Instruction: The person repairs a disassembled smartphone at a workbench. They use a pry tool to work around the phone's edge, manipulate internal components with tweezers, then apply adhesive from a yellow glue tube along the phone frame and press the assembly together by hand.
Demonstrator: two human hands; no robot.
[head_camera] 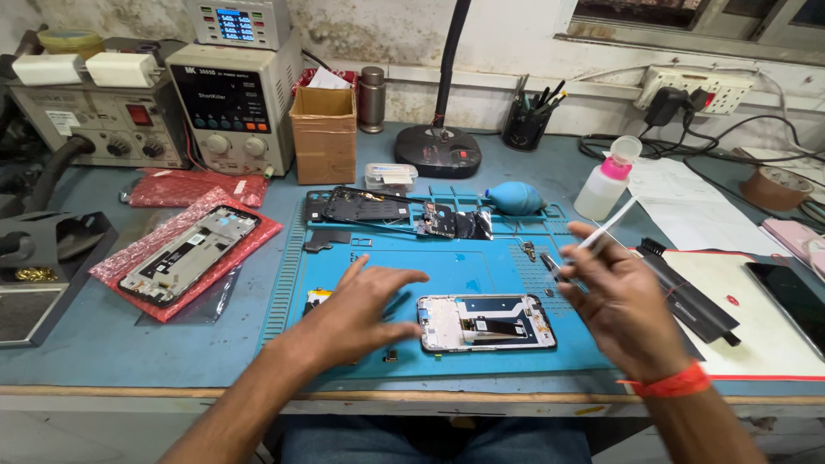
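From the head camera I see both hands over a blue work mat (pixel 481 266) laid on the desk (pixel 103 344). The left hand (pixel 365 309) is released, fingers spread, palm down, hovering just left of an opened phone frame (pixel 486 323) that lies flat near the mat's front edge with its inner side up; I cannot tell whether the fingertips touch it. The right hand (pixel 620 301) is raised just right of the frame and is closed around a thin white tool (pixel 608 225) that points up and to the right; a darker slim tool (pixel 550 263) also shows at its fingers (motion blur hides the exact grip). A red band sits on the right wrist. At the mat's far edge lie a black back cover (pixel 361 208) and a loose circuit board (pixel 455 223), with a blue rubber air blower (pixel 514 198) just beside them. To the left, off the mat, a second phone frame (pixel 189 254) rests on red bubble wrap (pixel 215 283). A white squeeze bottle with a pink collar (pixel 607 180) stands behind the right hand, a black brush (pixel 687 292) lies to its right, and a bench power supply (pixel 232 107) stands at the back left.
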